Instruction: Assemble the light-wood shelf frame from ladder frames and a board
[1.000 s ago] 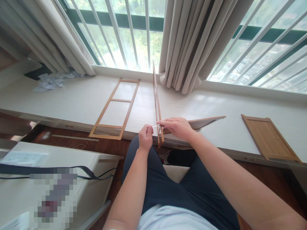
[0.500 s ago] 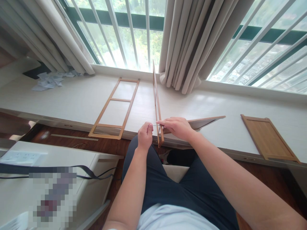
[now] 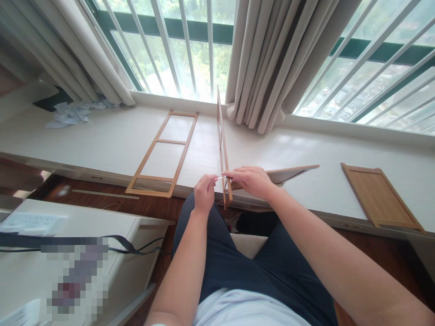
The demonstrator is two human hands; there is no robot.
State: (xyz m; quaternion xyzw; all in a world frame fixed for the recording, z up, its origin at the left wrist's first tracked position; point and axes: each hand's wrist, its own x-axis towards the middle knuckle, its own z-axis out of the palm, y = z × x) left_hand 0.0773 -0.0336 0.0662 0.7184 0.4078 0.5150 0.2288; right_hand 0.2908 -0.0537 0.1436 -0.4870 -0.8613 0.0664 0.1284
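Observation:
A wooden ladder-shaped frame (image 3: pixel 221 136) stands on edge on the white windowsill (image 3: pixel 108 145), reaching from the window toward me. My right hand (image 3: pixel 250 180) grips its near end, where a wooden panel (image 3: pixel 292 173) meets it from the right. My left hand (image 3: pixel 204 194) pinches a small thin metal tool (image 3: pixel 220 178) whose tip touches the frame's near end.
A second ladder-shaped frame (image 3: pixel 163 154) lies flat on the sill to the left. A wooden panel (image 3: pixel 380 195) lies at the right. Crumpled paper (image 3: pixel 70 115) sits far left. Beige curtains (image 3: pixel 272 59) hang behind. A white cabinet (image 3: pixel 68 253) with a black strap is at lower left.
My left hand has turned slightly at the tool, its fingers shifting near the frame's end. The frame and my right hand stay put.

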